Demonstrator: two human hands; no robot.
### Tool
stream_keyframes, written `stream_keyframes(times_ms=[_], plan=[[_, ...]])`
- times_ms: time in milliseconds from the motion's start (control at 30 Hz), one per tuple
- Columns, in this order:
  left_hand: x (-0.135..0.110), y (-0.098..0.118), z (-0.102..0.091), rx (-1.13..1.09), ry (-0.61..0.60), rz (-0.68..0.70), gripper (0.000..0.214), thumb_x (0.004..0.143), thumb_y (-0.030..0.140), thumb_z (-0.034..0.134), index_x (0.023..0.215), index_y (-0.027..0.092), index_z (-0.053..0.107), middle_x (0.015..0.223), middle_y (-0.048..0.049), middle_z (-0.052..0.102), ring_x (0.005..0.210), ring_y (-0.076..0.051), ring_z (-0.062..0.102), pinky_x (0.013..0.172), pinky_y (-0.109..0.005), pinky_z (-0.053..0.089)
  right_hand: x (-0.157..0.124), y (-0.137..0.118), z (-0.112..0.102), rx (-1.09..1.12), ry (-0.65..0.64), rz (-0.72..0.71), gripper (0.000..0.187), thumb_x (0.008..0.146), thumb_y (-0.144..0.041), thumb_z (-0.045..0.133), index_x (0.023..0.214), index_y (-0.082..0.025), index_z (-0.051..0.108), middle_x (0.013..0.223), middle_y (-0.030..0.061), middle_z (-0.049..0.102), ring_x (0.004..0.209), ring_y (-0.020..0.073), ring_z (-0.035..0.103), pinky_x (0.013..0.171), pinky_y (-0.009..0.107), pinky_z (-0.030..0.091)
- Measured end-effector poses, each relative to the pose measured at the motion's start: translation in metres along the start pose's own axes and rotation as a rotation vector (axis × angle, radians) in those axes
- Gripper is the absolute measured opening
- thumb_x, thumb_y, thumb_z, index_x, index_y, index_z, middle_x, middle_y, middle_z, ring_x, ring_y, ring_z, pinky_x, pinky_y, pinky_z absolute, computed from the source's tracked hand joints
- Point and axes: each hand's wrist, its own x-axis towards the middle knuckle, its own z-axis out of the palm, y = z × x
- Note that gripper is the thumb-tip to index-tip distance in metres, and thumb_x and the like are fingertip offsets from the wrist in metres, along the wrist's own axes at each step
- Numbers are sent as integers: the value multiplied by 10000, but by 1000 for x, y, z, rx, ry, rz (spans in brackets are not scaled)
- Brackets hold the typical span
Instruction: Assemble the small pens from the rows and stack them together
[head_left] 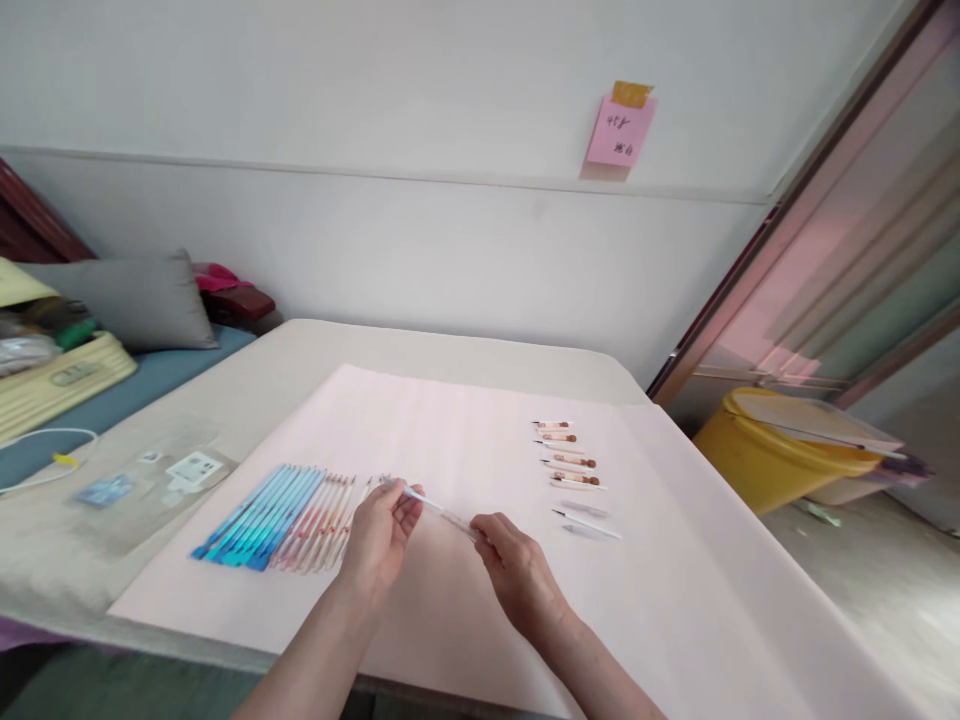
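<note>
Both of my hands hold one thin clear pen level above a pale pink sheet on the table. My left hand pinches its left end. My right hand grips its right end, fingers curled. Just left of my left hand lies a row of several pens, blue ones at the left and pinkish clear ones at the right. To the right of my hands lie several short pen parts with brown ends and two clear parts.
A beige table carries the sheet, with clear plastic packets at its left. A grey cushion and a cream box lie at the far left. A yellow bin stands on the floor at the right. A pink note hangs on the wall.
</note>
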Motion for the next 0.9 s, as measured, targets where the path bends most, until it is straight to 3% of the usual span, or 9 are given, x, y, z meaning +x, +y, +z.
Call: stream_keyframes(times_ms=[267, 433, 800, 900], plan=[[-3, -1, 1, 49, -32, 25, 48, 748, 127, 612, 754, 136, 565, 744, -68, 641, 678, -128, 636, 574, -207, 520, 1, 0, 1, 50, 35, 14, 199, 817, -127, 407, 887, -221, 568, 820, 14, 596, 699, 123, 552, 617, 213, 414], [-14, -11, 6, 195, -141, 35, 195, 703, 273, 682, 821, 142, 599, 817, -78, 662, 705, -129, 631, 622, -221, 503, 0, -2, 4, 69, 46, 30, 189, 806, -132, 419, 845, -209, 587, 770, 14, 581, 679, 126, 543, 608, 219, 410], [-22, -14, 9, 231, -182, -6, 281, 672, 353, 695, 837, 145, 604, 883, -102, 671, 766, -150, 627, 688, -256, 479, 4, 2, 10, 521, 66, 341, 112, 701, -215, 519, 729, -195, 625, 540, -44, 514, 465, 99, 494, 461, 210, 408], [-23, -13, 10, 258, -206, 11, 296, 669, 371, 692, 835, 140, 610, 894, -106, 669, 771, -151, 621, 701, -262, 472, 5, 2, 5, 689, 1, 434, 99, 673, -216, 543, 715, -178, 624, 500, -50, 507, 434, 88, 469, 428, 200, 363]])
